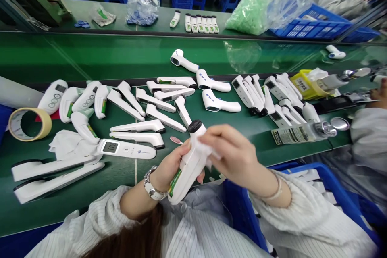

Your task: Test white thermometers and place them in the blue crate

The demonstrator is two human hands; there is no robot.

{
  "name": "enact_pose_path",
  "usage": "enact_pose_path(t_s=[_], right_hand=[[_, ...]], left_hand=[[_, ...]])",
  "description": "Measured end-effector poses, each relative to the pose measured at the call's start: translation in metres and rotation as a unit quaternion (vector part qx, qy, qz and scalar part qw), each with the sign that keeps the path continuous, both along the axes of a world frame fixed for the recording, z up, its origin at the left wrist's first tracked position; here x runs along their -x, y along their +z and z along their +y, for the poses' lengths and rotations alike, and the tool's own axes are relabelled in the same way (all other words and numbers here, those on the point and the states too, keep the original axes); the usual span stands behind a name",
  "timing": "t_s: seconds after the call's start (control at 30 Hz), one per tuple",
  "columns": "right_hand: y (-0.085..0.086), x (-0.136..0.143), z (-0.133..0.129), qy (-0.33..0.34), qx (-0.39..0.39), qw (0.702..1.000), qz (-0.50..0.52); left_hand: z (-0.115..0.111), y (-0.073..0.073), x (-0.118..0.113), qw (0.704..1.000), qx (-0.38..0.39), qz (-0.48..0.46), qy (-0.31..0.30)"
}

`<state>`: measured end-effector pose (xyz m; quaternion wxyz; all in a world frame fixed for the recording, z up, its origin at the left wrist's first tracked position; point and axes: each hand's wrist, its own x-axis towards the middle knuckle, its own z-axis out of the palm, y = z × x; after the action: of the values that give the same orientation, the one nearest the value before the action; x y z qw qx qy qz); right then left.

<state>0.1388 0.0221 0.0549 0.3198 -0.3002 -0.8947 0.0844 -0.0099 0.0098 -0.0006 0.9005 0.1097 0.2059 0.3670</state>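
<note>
My left hand (173, 164) is wrapped round a white infrared thermometer (191, 172). The thermometer is tilted, its black tip pointing up and away from me, and green-wrapped batteries (174, 183) show along its open side. Against its upper body my right hand (234, 155) pinches a white tissue or cloth (208, 150), slightly blurred. Just beyond my left hand lies a pink-bristled toothbrush (175, 140), its handle partly hidden. Several more white thermometers lie about, and one with a lit display (127, 148) is left of my hands.
A tape roll (46, 125) stands at the left beside crumpled white cloth (65, 144). Metal-topped bottles (302, 134) and a yellow box (306, 84) are on the right. Across the green conveyor sits a bag of green pieces (256, 12). Another person's sleeve (369, 137) shows at the right edge.
</note>
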Motion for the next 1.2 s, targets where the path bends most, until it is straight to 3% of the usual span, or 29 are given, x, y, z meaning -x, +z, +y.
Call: enact_pose_path(t_s=[0.07, 0.2, 0.3, 0.4, 0.57, 0.77, 0.83, 0.93, 1.0, 1.1, 1.2], right_hand=[[-0.002, 0.002, -0.004, -0.011, 0.008, 1.0, 0.001], [0.002, 0.006, -0.027, 0.173, 0.08, 0.98, -0.055], [0.008, -0.004, -0.038, 0.213, 0.137, 0.967, -0.02], [0.01, -0.027, -0.032, 0.114, 0.152, 0.981, 0.031], [-0.004, -0.064, -0.013, -0.051, 0.138, 0.989, 0.017], [-0.008, -0.08, 0.008, -0.113, 0.201, 0.957, -0.176], [-0.003, -0.075, 0.031, -0.119, 0.184, 0.96, -0.174], [0.0, -0.049, 0.088, -0.12, 0.129, 0.978, -0.115], [-0.003, -0.019, 0.137, -0.12, 0.104, 0.981, -0.11], [-0.013, 0.038, 0.207, -0.152, 0.128, 0.968, -0.155], [-0.028, 0.087, 0.257, -0.173, 0.143, 0.957, -0.183]], left_hand=[[0.0, -0.002, 0.001, 1.0, -0.006, 0.004, -0.014], [0.003, 0.001, 0.005, 1.0, -0.008, 0.011, 0.002], [0.005, 0.005, 0.008, 0.998, -0.036, 0.016, 0.041], [0.007, 0.007, 0.01, 0.998, -0.042, 0.001, 0.043], [0.007, 0.009, 0.011, 0.997, -0.055, -0.02, 0.046], [0.005, 0.01, 0.012, 0.996, -0.066, -0.044, 0.049], [0.002, 0.008, 0.011, 0.995, -0.07, -0.045, 0.049], [-0.003, 0.005, 0.006, 0.995, -0.062, -0.062, 0.046], [-0.004, 0.004, 0.005, 0.994, -0.054, -0.08, 0.048], [-0.003, 0.006, 0.007, 0.992, -0.06, -0.082, 0.079], [0.002, 0.01, 0.011, 0.991, -0.054, -0.051, 0.107]])
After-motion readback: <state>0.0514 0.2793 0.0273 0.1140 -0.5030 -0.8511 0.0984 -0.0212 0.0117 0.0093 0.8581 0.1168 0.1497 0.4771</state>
